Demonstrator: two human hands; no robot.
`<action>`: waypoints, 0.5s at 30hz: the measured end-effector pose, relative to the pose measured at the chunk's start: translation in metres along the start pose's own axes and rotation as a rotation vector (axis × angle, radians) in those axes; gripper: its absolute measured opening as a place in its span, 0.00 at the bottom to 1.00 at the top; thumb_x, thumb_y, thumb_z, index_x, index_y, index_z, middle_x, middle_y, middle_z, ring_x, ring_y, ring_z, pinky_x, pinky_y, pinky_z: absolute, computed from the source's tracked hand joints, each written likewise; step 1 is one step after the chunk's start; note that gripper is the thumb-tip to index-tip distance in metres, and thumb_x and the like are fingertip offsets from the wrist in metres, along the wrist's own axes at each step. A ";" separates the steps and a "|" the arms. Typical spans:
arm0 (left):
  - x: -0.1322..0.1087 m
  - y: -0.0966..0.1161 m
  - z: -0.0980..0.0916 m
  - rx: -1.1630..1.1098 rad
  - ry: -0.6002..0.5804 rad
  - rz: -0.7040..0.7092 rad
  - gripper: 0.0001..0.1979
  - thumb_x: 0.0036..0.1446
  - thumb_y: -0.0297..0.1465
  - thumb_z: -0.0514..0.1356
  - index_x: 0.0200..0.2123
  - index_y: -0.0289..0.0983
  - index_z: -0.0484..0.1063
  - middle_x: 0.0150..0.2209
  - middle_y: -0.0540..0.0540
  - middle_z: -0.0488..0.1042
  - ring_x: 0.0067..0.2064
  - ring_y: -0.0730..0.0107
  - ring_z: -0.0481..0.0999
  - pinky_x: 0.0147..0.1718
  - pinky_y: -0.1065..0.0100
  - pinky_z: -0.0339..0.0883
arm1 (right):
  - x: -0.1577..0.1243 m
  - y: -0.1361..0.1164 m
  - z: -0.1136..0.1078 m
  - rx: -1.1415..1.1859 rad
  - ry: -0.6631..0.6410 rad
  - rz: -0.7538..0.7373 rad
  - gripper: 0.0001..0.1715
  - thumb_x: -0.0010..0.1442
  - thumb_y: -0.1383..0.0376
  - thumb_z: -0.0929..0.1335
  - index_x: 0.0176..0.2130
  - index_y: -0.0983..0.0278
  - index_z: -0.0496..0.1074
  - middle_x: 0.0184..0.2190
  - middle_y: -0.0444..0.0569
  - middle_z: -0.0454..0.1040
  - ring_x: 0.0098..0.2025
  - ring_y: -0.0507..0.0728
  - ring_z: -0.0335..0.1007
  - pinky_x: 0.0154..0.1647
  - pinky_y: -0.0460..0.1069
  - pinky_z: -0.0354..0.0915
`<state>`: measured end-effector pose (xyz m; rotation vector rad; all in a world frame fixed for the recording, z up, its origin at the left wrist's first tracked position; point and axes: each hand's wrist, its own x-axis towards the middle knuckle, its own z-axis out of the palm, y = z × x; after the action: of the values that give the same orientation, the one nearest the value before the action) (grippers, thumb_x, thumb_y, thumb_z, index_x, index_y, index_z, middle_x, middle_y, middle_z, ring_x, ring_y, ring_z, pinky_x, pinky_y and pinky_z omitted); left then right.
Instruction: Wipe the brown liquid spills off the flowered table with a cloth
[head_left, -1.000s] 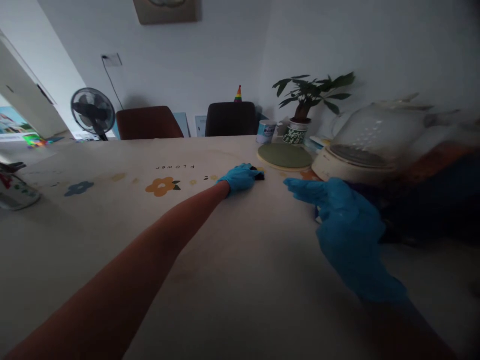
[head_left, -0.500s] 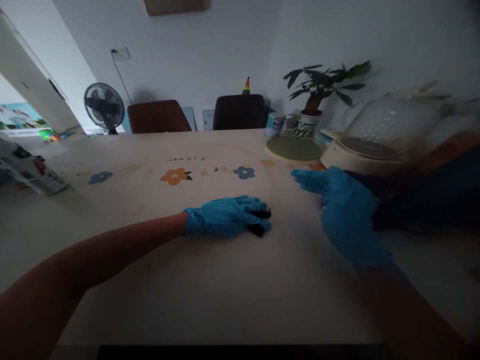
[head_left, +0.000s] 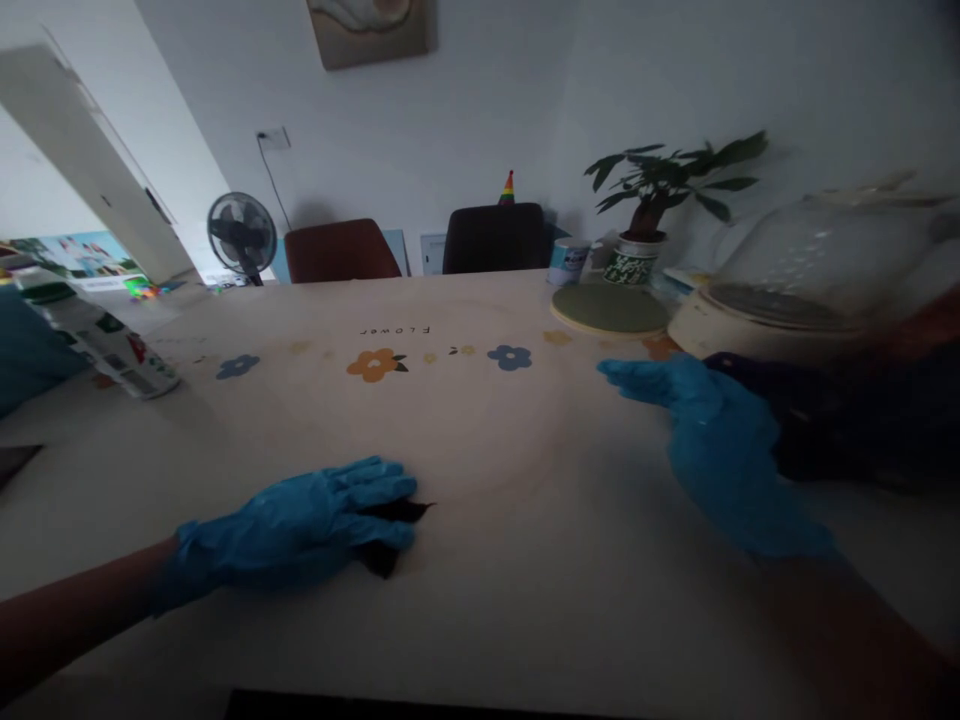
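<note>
My left hand, in a blue glove, lies palm down on the white tablecloth and presses on a small black cloth. Bits of that cloth show between and beyond the fingers; the rest is under the palm. On the right, my right hand, gloved too, is held on edge with its fingers stretched out and nothing visible in it. Just beyond it is a dark bundle, too dim to make out, close to the back of the hand.
A clear kettle on a cream base stands at the right, beside a round green mat, a potted plant and a white-and-blue can. A white bottle stands at the left. Two chairs are behind the table.
My left hand has slid the black cloth left and nearer to me over the tablecloth. My right hand keeps about the same pose. The view has tilted up a little.
</note>
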<state>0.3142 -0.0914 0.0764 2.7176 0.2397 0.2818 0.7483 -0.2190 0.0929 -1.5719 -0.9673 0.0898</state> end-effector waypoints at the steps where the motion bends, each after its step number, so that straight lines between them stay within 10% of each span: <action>1: -0.006 0.001 -0.003 0.025 0.012 0.001 0.47 0.68 0.35 0.59 0.76 0.93 0.54 0.77 0.78 0.64 0.77 0.76 0.75 0.74 0.64 0.67 | -0.001 -0.002 0.000 0.022 -0.006 0.011 0.31 0.77 0.45 0.64 0.39 0.57 0.90 0.46 0.55 0.93 0.54 0.67 0.92 0.74 0.65 0.78; 8: 0.002 -0.007 0.001 0.091 -0.010 -0.010 0.48 0.67 0.40 0.67 0.77 0.94 0.50 0.78 0.77 0.64 0.78 0.72 0.75 0.78 0.62 0.67 | -0.005 -0.013 0.001 0.056 -0.036 0.055 0.29 0.75 0.43 0.67 0.39 0.56 0.90 0.48 0.55 0.93 0.58 0.70 0.91 0.78 0.68 0.75; 15: 0.106 -0.033 0.017 0.094 -0.104 -0.148 0.28 0.82 0.42 0.61 0.80 0.68 0.74 0.85 0.59 0.63 0.85 0.56 0.66 0.85 0.52 0.59 | -0.003 -0.013 -0.007 -0.021 -0.075 0.018 0.27 0.72 0.43 0.67 0.38 0.52 0.90 0.48 0.54 0.92 0.57 0.70 0.91 0.73 0.68 0.80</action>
<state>0.4158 -0.0462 0.0647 2.7782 0.4312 0.0896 0.7433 -0.2274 0.1049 -1.6068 -1.0156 0.1528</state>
